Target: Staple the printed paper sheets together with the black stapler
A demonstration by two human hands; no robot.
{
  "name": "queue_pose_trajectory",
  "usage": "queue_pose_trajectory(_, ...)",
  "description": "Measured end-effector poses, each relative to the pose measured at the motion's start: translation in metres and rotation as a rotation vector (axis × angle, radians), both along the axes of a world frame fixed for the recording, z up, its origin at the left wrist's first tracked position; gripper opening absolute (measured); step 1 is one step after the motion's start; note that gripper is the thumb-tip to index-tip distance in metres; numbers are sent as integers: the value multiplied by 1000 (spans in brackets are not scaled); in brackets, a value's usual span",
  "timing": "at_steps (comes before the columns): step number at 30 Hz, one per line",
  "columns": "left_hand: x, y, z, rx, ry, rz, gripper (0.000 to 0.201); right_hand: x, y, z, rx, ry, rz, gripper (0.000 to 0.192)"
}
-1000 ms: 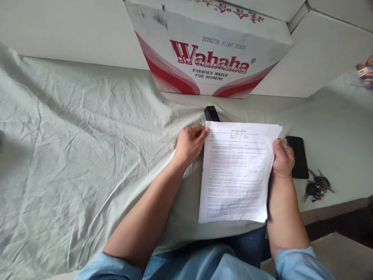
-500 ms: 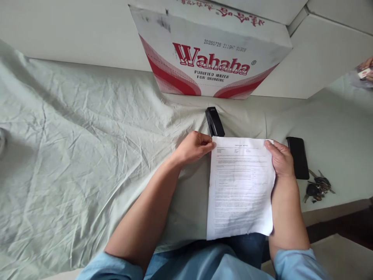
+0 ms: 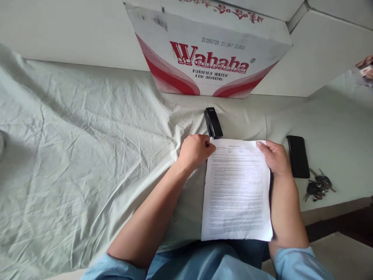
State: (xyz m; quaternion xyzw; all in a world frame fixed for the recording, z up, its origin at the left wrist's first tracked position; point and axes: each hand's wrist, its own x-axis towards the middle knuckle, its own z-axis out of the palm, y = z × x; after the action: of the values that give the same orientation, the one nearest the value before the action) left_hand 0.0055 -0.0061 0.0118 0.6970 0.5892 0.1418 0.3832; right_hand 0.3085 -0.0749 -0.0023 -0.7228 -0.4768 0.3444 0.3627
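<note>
The left hand (image 3: 194, 151) is curled, its thumb and fingertips pinching the top left corner of the printed paper sheets (image 3: 236, 190). The right hand (image 3: 275, 157) grips the top right corner, thumb laid on the page and fingers hidden under it. The sheets lie lengthwise in front of the person, the upper part on the wrinkled pale green cloth (image 3: 87, 147) and the lower edge overhanging the table edge above the lap.

The paper looks light, thin and floppy; it will likely sag or crease if held by one corner, so a grip at both top corners, or along one long edge, suits it best. Whether it is one sheet or several cannot be told.

From the left hand, a black stapler (image 3: 213, 122) lies just beside it at 1 o'clock, nearly touching the paper's top edge. Beyond it at 12 o'clock stands a Wahaha water carton (image 3: 210, 50). At 3 o'clock from the right hand lies a black phone (image 3: 297, 156), and a bunch of keys (image 3: 317, 186) at 4 o'clock.

Against half a second ago, the paper's top edge sits closer to the stapler, and the right hand has shifted leftward on the top edge.
</note>
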Motion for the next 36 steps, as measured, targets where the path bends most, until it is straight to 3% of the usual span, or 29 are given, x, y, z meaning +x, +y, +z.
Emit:
queue_pose_trajectory(3, 4, -7, -6, 85, 39, 81, 13, -4, 1, -1, 18, -4, -25, 51)
queue_pose_trajectory(6, 4, -10, -19, 313, -67, 104, 47, -5, 1, -3, 36, 0, -45, 50)
queue_pose_trajectory(9, 0, -6, -32, 441, -226, 2, 71, -5, 0, -4, 37, -2, -47, 49)
queue_pose_trajectory(12, -3, -2, -39, 405, -321, -62, 76, -7, 0, -1, 28, -9, -49, 48)
queue_pose_trajectory(21, -4, 3, -41, 415, -389, -89, 81, -9, 0, 3, 19, -28, -60, 49)
queue_pose_trajectory(26, -3, -1, -37, 480, -212, -69, 78, -10, 0, 4, 20, -5, -72, 48)
queue_pose_trajectory(30, 0, -7, -28, 427, -58, -33, 81, -10, 0, 4, 38, 0, -78, 47)
queue_pose_trajectory(36, -3, -3, -28, 384, -126, -81, 82, -7, -3, 3, 31, 166, -44, 48)
